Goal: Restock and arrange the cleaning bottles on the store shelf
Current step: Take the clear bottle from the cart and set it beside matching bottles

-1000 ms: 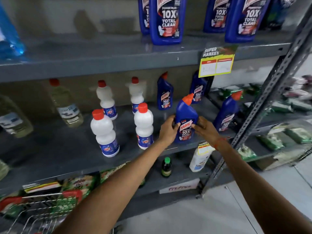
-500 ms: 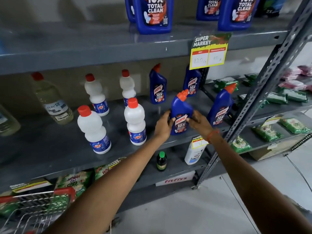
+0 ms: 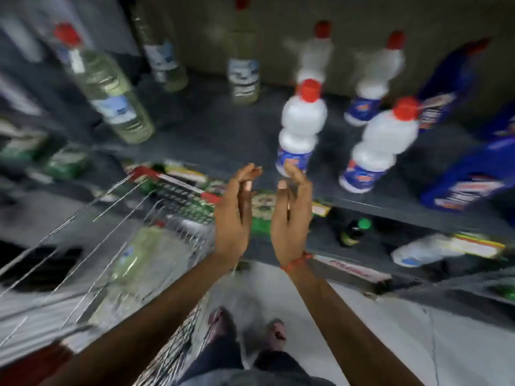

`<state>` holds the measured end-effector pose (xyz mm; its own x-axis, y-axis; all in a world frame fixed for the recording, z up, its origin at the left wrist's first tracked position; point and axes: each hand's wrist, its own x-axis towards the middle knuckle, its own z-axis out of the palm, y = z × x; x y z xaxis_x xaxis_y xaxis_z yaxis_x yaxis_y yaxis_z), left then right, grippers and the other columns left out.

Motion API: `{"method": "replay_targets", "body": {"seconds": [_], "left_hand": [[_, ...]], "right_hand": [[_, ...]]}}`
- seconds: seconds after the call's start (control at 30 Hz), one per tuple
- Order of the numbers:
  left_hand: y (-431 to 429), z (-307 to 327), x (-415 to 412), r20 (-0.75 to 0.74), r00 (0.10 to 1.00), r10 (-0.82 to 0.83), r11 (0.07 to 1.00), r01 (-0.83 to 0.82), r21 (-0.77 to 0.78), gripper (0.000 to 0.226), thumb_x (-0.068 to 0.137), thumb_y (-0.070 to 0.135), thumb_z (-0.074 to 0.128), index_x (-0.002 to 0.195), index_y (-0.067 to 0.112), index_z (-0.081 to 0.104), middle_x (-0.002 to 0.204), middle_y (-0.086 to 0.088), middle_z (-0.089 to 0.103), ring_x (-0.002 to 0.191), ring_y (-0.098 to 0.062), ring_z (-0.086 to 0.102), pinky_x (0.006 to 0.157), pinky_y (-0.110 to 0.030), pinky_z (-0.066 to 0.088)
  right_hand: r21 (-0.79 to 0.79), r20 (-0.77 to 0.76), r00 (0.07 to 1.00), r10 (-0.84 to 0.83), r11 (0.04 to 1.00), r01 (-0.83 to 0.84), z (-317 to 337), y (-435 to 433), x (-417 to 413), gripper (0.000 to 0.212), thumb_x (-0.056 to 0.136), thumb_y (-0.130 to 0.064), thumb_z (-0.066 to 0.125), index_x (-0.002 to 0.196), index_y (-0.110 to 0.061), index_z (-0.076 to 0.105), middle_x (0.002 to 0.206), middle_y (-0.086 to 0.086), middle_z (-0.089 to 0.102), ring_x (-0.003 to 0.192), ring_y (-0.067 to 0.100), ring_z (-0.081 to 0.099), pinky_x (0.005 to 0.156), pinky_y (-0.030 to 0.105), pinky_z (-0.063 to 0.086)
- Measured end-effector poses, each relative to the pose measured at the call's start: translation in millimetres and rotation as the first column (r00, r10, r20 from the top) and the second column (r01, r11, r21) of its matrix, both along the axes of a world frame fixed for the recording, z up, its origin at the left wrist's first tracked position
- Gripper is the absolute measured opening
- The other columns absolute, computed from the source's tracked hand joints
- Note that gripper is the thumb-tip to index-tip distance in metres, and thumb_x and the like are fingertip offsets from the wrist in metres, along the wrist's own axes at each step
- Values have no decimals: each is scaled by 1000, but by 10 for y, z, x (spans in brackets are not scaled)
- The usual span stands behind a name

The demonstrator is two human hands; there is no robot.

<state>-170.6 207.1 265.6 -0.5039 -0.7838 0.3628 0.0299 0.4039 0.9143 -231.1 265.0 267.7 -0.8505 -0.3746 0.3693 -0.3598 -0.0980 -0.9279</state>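
The view is blurred by motion. My left hand point(image 3: 232, 218) and my right hand point(image 3: 292, 218) are held up side by side with palms facing each other and fingers apart, holding nothing, just in front of the grey shelf point(image 3: 223, 135). Two white bottles with red caps point(image 3: 302, 126) point(image 3: 381, 143) stand at the shelf front just beyond my right hand, two more point(image 3: 370, 84) behind them. Blue cleaner bottles point(image 3: 468, 176) stand at the right. Clear bottles of pale liquid point(image 3: 111, 90) stand at the left.
A wire shopping cart point(image 3: 97, 246) holding a clear bottle point(image 3: 133, 263) is at my left. The lower shelf point(image 3: 418, 240) carries a small green-capped bottle point(image 3: 354, 232) and a white bottle lying down point(image 3: 418, 253). My feet point(image 3: 248, 330) stand on the grey floor.
Both hands let go of the blue bottle and pulled back toward me. The view swung down and left, so the cart and my feet are now visible.
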Motion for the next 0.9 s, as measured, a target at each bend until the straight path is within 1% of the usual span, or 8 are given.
{"method": "replay_targets", "body": {"seconds": [0.13,0.2,0.33,0.5,0.6,0.67,0.83,0.9], "left_hand": [[-601,-482,904,226,898,379,922,-388,-4,31,95,-3,39,124,-1,50,113,-6,63,87,0,51,80,4,35],[-822,-738,1262,284,822,494,856,-517,7,28,98,5,38,122,5,52,114,-2,64,92,-4,56,81,-9,40],[-1328,-1384,1982,414,676,610,726,-686,49,23,102,20,34,118,21,51,117,0,65,95,-8,57,76,-25,43],[-1848,-2316,2623,649,566,509,630,-759,168,40,99,39,34,114,8,53,109,-14,64,94,-24,58,74,-31,38],[-2143,-2867,2925,812,504,295,644,-733,221,33,95,22,51,122,4,52,123,-22,59,112,-33,55,81,-35,39],[-2276,-3149,3078,860,488,152,691,-674,261,44,90,15,59,130,4,47,132,-21,54,121,-34,50,93,-35,36],[-2419,-3468,3229,884,459,87,804,-557,210,57,78,18,72,129,2,49,128,-23,50,118,-37,49,95,-37,34],[-2393,-3505,3231,901,428,67,823,-534,192,61,69,24,80,121,4,55,122,-22,51,113,-37,49,92,-38,37]], "right_hand": [[135,58,967,248,958,-254,-384,-826,720,31,95,-14,42,124,-10,52,120,5,57,116,13,52,104,19,38],[222,107,932,346,906,-361,-640,-1156,1018,34,94,-12,43,125,-1,53,123,15,59,115,20,53,104,28,40],[347,279,817,504,740,-576,-1282,-1782,1636,31,95,-6,45,123,5,52,124,21,58,111,24,56,94,20,41],[567,490,734,470,468,-678,-2282,-2330,2078,23,94,-9,48,110,5,57,120,25,59,108,28,58,71,14,32],[594,655,679,332,330,-734,-2846,-2576,2224,29,93,-19,53,115,-1,53,131,22,56,113,26,56,82,21,39],[530,762,613,210,343,-776,-3140,-2704,2297,47,90,-22,59,130,0,47,137,18,53,124,30,53,94,28,44],[330,944,310,-116,400,-855,-3572,-2931,2478,67,78,-41,71,131,-5,51,114,16,60,96,30,61,78,38,52],[269,963,237,-127,450,-852,-3656,-2949,2504,68,77,-38,73,133,-8,50,123,15,59,108,32,60,81,42,51]]}}
